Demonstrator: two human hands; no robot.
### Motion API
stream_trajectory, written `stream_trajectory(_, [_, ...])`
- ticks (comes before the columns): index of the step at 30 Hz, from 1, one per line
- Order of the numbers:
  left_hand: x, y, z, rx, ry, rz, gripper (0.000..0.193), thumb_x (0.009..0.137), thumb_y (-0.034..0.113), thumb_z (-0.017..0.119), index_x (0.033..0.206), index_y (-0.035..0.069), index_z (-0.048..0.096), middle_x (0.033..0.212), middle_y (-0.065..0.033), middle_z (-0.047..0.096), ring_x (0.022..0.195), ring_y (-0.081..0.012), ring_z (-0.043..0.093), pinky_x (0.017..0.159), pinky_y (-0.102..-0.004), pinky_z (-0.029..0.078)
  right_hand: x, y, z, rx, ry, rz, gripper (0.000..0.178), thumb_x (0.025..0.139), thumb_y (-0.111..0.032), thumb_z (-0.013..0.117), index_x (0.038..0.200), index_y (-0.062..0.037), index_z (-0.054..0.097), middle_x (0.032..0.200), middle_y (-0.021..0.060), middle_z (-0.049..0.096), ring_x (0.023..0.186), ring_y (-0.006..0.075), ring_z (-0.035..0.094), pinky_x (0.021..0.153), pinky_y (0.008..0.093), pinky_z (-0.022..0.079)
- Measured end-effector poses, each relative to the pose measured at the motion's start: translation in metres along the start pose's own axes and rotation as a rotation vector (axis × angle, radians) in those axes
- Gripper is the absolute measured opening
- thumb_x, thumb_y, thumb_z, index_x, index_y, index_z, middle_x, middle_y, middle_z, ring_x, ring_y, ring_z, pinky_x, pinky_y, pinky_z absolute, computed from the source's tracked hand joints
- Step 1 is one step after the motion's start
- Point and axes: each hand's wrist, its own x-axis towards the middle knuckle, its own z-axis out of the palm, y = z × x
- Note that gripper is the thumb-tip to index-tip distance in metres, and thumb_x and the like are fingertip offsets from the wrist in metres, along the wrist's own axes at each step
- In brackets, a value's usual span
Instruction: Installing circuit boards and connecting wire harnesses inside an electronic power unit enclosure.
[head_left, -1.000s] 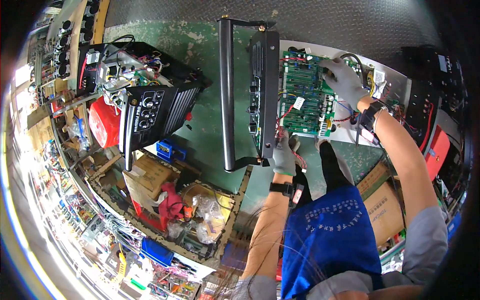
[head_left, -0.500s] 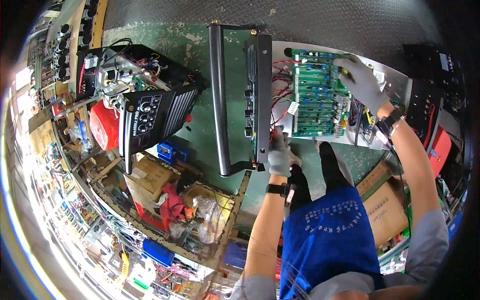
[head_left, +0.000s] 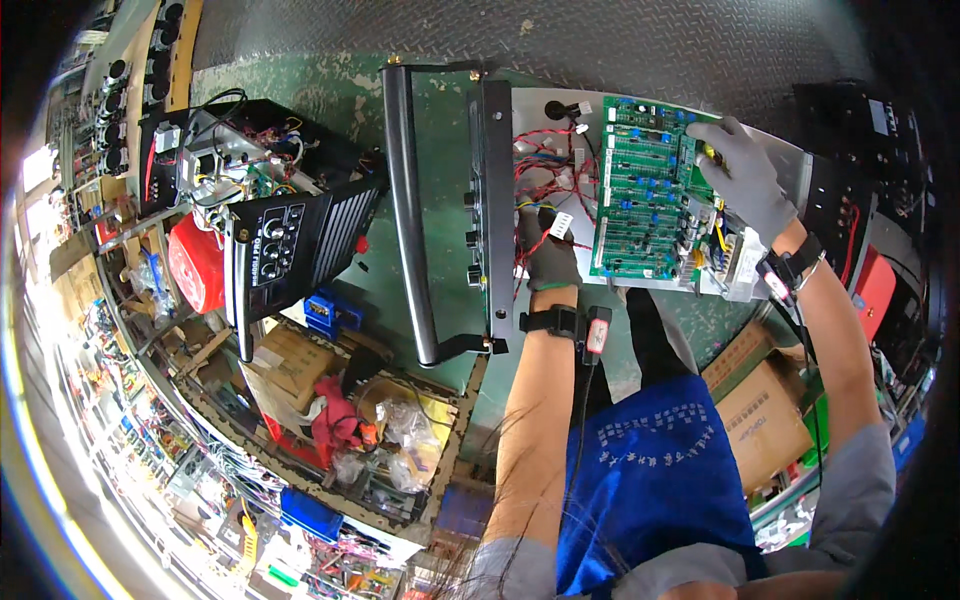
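Observation:
My right hand, in a grey glove, is closed on the right part of a green circuit board packed with small blue and dark components. The board lies over an open metal chassis. My left hand, also gloved, reaches in among red wires between the board and the black front panel. Wires and a white connector cover its fingertips, so its grip cannot be made out. A long black handle stands out from the panel.
At the left stands another opened black machine, beside a red plastic piece. Below it are a blue bin and cardboard boxes. A larger carton sits by my right leg. Dark patterned matting runs along the far side.
The circuit board has shifted right relative to the front panel, uncovering more red wires. My left hand has moved up from the panel's near end into those wires. My right hand stays on the board.

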Motion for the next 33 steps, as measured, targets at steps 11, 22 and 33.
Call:
stream_trajectory(11, [0.004,0.004,-0.004,-0.188,0.137,-0.102,0.013,0.091,0.026,0.06,0.087,0.014,0.055,0.07,0.0033,0.055,0.057,-0.008,0.056,0.043,-0.0224,0.045,-0.014,0.019,-0.007,0.165,0.128,-0.067,0.03,0.082,-0.005,0.059,0.113,-0.0054,0.059,0.099,0.0126,0.058,0.083,0.0224,0.058,0.074,0.0294,0.046])
stream_trajectory(22, [0.005,0.011,0.018,-0.41,-0.128,-0.203,0.03,0.09,0.025,0.058,0.108,0.001,0.06,0.102,-0.0136,0.067,0.091,-0.0268,0.066,0.084,-0.0404,0.055,-0.041,0.034,-0.016,0.468,0.113,0.076,0.034,0.081,0.002,0.055,0.115,-0.0001,0.058,0.101,0.0053,0.056,0.09,0.0092,0.053,0.079,0.0227,0.044])
stream_trajectory(33, [0.051,0.019,-0.059,-2.504,0.31,-1.378,0.031,0.088,0.027,0.061,0.113,0.009,0.06,0.111,-0.0052,0.065,0.1,-0.0203,0.062,0.081,-0.037,0.05,-0.049,0.003,-0.028,0.546,0.087,-0.041,0.037,0.075,0.007,0.054,0.111,0.0007,0.058,0.106,0.0112,0.057,0.096,0.0179,0.056,0.086,0.0283,0.043])
